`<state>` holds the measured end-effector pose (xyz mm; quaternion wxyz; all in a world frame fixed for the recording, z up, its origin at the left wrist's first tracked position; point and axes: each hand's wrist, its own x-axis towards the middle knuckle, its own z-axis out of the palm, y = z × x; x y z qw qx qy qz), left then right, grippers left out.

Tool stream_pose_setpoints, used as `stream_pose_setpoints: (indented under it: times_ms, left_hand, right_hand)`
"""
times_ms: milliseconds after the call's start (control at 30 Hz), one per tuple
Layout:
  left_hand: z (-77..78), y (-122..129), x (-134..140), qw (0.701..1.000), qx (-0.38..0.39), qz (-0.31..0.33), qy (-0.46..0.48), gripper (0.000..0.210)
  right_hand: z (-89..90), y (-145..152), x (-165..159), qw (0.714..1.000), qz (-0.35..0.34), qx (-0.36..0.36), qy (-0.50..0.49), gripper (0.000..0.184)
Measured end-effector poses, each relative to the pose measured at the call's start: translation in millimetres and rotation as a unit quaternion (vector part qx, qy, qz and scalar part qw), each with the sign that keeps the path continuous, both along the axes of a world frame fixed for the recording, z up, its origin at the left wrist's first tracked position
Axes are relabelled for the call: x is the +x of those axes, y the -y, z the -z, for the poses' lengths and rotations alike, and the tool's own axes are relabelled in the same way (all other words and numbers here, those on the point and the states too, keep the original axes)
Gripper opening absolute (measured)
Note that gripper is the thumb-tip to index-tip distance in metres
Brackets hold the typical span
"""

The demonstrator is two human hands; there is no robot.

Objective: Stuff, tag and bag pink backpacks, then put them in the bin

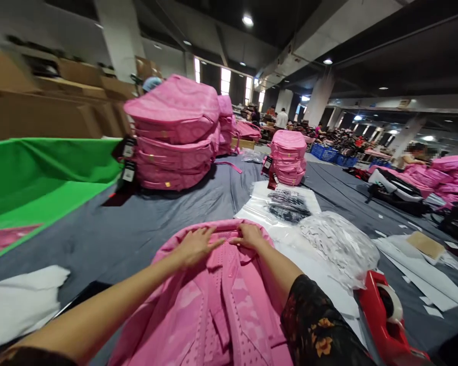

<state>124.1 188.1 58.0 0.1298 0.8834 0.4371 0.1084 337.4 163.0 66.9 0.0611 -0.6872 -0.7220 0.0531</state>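
A pink backpack (229,300) lies in front of me with its shoulder straps and perforated back panel facing up. My left hand (194,247) rests on the panel near the bag's top edge, fingers spread and thumb pointing right. Opposite it, my right hand (251,237) touches the same top end, its thumb stretched toward the left thumb and its other fingers partly bent at the rim. Both hands look open, pressing on the fabric rather than closed round it. The lower end of the bag runs out of view.
Stacked pink backpacks (171,137) with tags stand ahead; a smaller pink backpack (289,157) is farther right. Clear plastic bags (338,244) and a red tape dispenser (383,315) lie at right. At left are a green-lined bin (61,188) and white cloth (26,300). People work beyond.
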Motion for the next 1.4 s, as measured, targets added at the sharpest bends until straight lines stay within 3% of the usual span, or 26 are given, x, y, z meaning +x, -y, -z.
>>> stream_pose_setpoints:
  times_ms: [133,267,367,467,533,600,667,767,900,1033,1200,1300,1400]
  left_hand:
    - [4.9,55,29,0.996,-0.061,-0.012,-0.070,0.085]
    - [17.6,74,39,0.997,-0.030,-0.034,-0.068,0.082]
    - [27.7,76,34,0.998,0.009,-0.040,-0.050,0.079]
    - [46.2,75,27,0.997,0.064,-0.037,-0.039,0.075]
    - [62.2,72,20,0.993,0.114,-0.006,-0.030,0.064]
    - [75.8,67,14,0.987,0.160,0.030,-0.015,0.054]
    - [82.4,62,12,0.981,0.189,0.032,0.004,0.055]
    - [77.6,53,18,0.987,0.162,0.013,-0.001,0.065]
    - [63.6,44,31,0.995,0.086,0.011,-0.041,0.070]
    - [61.9,43,34,0.995,0.096,0.005,-0.041,0.075]
    - [67.5,43,27,0.990,0.135,0.039,-0.025,0.060]
    - [81.7,40,18,0.988,0.137,0.075,-0.009,0.050]
    - [106.8,29,7,0.979,0.176,0.091,0.052,0.048]
  right_hand:
    - [15.5,15,-10,0.999,0.001,0.039,0.007,0.042]
    - [-1.0,28,3,0.997,-0.066,0.031,0.012,0.039]
    - [-32.3,25,27,0.996,-0.071,0.033,0.040,0.040]
    - [-54.2,9,42,0.996,-0.036,0.005,0.087,0.057]
    - [-55.1,-11,43,0.992,-0.032,-0.043,0.113,0.059]
    - [-47.8,-36,41,0.986,-0.037,-0.088,0.135,0.050]
    - [-38.4,-58,38,0.980,-0.047,-0.123,0.152,0.046]
    - [-30.8,-74,37,0.972,-0.060,-0.149,0.173,0.050]
    - [-37.0,-61,31,0.970,-0.081,-0.130,0.190,0.043]
    - [-47.9,-47,-11,0.971,-0.129,-0.092,0.181,0.021]
    - [-41.7,-73,-107,0.962,-0.245,-0.036,0.116,0.033]
    - [-31.2,-97,-147,0.959,-0.254,-0.043,0.116,0.029]
    - [-22.9,-113,-162,0.963,-0.230,-0.093,0.108,0.026]
